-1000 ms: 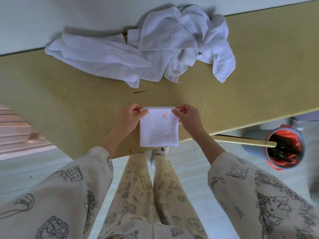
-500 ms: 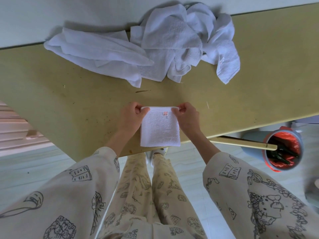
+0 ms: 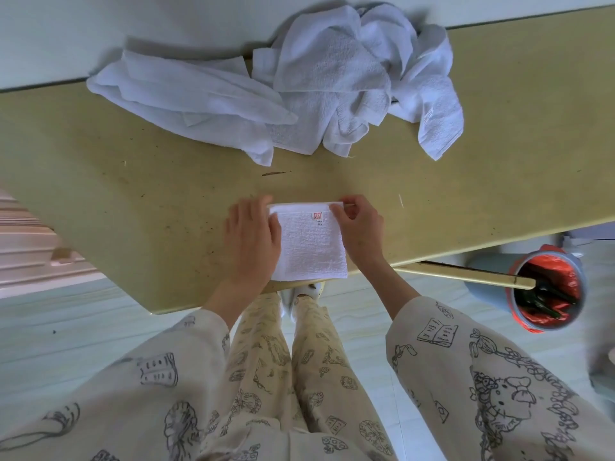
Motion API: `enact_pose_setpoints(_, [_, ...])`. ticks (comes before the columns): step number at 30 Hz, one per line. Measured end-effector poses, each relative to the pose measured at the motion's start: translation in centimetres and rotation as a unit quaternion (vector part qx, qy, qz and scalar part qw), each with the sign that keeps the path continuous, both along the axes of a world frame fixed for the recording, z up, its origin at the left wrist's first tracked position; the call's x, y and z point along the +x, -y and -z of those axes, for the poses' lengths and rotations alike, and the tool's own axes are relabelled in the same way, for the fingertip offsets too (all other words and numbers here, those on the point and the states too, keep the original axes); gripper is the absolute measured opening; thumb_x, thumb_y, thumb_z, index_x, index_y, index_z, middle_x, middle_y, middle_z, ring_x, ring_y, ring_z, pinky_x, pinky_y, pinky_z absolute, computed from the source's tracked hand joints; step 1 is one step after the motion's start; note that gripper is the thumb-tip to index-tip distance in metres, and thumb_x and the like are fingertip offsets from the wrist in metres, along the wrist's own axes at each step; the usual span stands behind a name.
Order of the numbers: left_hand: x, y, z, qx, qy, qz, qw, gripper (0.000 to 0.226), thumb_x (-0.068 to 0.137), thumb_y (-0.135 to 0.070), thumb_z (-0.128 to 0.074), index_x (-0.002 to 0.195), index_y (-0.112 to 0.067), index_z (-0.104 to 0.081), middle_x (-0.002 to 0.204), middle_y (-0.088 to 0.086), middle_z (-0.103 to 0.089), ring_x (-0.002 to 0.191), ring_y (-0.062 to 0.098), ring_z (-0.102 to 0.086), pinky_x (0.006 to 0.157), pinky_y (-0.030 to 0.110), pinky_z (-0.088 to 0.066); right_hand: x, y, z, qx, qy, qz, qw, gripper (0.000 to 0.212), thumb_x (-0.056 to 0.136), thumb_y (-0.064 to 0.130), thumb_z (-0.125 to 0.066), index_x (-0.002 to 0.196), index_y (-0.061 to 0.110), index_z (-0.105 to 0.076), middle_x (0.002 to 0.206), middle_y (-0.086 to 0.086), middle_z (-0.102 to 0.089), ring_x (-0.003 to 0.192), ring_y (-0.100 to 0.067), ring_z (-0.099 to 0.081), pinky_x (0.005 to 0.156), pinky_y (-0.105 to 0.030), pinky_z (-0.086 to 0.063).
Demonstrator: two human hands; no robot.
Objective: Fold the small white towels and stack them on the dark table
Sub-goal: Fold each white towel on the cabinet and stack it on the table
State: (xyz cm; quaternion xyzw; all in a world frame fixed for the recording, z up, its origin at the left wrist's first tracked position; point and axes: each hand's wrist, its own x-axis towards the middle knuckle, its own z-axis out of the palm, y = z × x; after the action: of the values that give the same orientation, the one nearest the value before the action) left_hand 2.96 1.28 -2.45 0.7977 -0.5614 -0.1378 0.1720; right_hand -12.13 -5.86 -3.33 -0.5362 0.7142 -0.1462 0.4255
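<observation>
Yellowish-tan table (image 3: 499, 134) takes up most of the view, with a big rumpled pile of white towels (image 3: 299, 84) heaped at its far edge by the wall. Closer in, right at the near edge, sits one folded towel (image 3: 311, 247), a neat square with a little red tag near its top. Left hand (image 3: 251, 242) lies flat over its left side, fingers straight, grip released, just pressing. Right hand (image 3: 361, 227) has its fingers curled, pinching the towel's top right corner.
</observation>
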Motion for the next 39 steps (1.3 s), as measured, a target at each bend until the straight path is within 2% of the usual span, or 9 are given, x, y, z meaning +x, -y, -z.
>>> enact_pose_setpoints(5, [-2.7,-1.8,1.7,0.008,0.061,0.225,0.972,0.029,0.092,-0.017,-0.038,0.115,-0.009,-0.054,0.134,0.014,-0.049,0.129,0.033,-0.040,0.105,0.049,-0.034,0.2,0.1,0.2,-0.011,0.009,0.011,1.000,0.018,0.087,0.028,-0.062,0.099,0.015,-0.065,0.086,0.003,-0.068,0.084,-0.016,-0.063,0.077,-0.031,-0.050])
enact_pose_setpoints(9, [-2.0,-1.0,2.7,0.048,0.083,0.247,0.964,0.040,0.095,-0.021,-0.035,0.133,-0.009,-0.040,0.145,0.015,-0.037,0.136,0.034,-0.031,0.109,0.053,-0.028,0.2,0.0,0.5,-0.019,0.016,0.019,1.000,0.017,0.087,0.029,-0.063,0.097,0.015,-0.066,0.089,0.001,-0.071,0.084,-0.015,-0.065,0.078,-0.032,-0.051])
enact_pose_setpoints(19, [-1.8,-1.4,3.9,0.060,0.120,0.241,0.961,0.052,0.096,-0.032,-0.033,0.144,-0.012,-0.027,0.151,0.013,-0.025,0.140,0.028,-0.023,0.114,0.046,-0.018,0.6,0.0,0.3,-0.027,0.006,0.026,0.999,0.020,0.088,0.032,-0.060,0.099,0.014,-0.061,0.080,0.007,-0.061,0.080,-0.016,-0.061,0.079,-0.039,-0.051])
enact_pose_setpoints(20, [-1.7,-1.5,4.0,0.058,0.128,0.242,0.960,0.053,0.096,-0.034,-0.033,0.145,-0.013,-0.026,0.152,0.012,-0.023,0.141,0.027,-0.022,0.115,0.046,-0.018,0.6,-0.2,0.2,-0.049,0.004,0.025,0.998,0.024,0.090,0.031,-0.059,0.105,0.013,-0.060,0.084,0.005,-0.061,0.082,-0.016,-0.060,0.080,-0.038,-0.050])
enact_pose_setpoints(22, [-1.7,-1.5,4.3,0.053,0.138,0.243,0.959,0.054,0.097,-0.036,-0.030,0.146,-0.014,-0.023,0.153,0.011,-0.021,0.142,0.026,-0.019,0.115,0.045,-0.016,0.5,-1.2,-0.1,-0.191,-0.042,-0.035,0.980,0.030,0.092,0.028,-0.053,0.114,0.007,-0.057,0.098,-0.005,-0.061,0.090,-0.020,-0.056,0.081,-0.034,-0.048])
enact_pose_setpoints(25, [-1.9,-1.5,4.7,0.046,0.141,0.236,0.960,0.053,0.099,-0.037,-0.022,0.146,-0.013,-0.021,0.152,0.012,-0.022,0.141,0.026,-0.020,0.115,0.045,-0.015,0.3,-3.8,1.2,-0.354,-0.110,-0.207,0.905,0.036,0.094,0.018,-0.043,0.123,-0.001,-0.051,0.121,-0.017,-0.058,0.114,-0.025,-0.049,0.096,-0.036,-0.040])
enact_pose_setpoints(27, [-2.1,-1.5,4.9,0.043,0.133,0.224,0.965,0.052,0.099,-0.035,-0.023,0.145,-0.010,-0.024,0.151,0.014,-0.025,0.140,0.027,-0.023,0.115,0.044,-0.015,0.0,-5.2,2.7,-0.340,-0.134,-0.279,0.888,0.041,0.095,0.014,-0.037,0.133,0.000,-0.040,0.136,-0.018,-0.049,0.131,-0.026,-0.038,0.109,-0.042,-0.029])
enact_pose_setpoints(32, [-2.0,-1.5,4.9,0.044,0.128,0.211,0.968,0.057,0.096,-0.031,-0.027,0.144,-0.001,-0.020,0.151,0.017,-0.023,0.142,0.026,-0.017,0.116,0.041,-0.012,-1.1,-5.3,4.7,-0.256,-0.213,-0.330,0.883,0.054,0.100,0.031,-0.017,0.141,-0.001,-0.031,0.149,-0.015,-0.034,0.139,-0.022,-0.024,0.113,-0.045,-0.021])
enact_pose_setpoints(39, [-0.5,-2.7,4.6,0.072,0.124,0.187,0.972,0.064,0.094,-0.035,-0.028,0.145,0.002,-0.016,0.153,0.018,-0.016,0.143,0.027,-0.011,0.116,0.042,-0.017,-1.0,-5.2,4.5,-0.228,-0.259,-0.351,0.870,0.060,0.094,0.036,-0.026,0.142,0.001,-0.034,0.151,-0.013,-0.031,0.141,-0.021,-0.025,0.114,-0.046,-0.017])
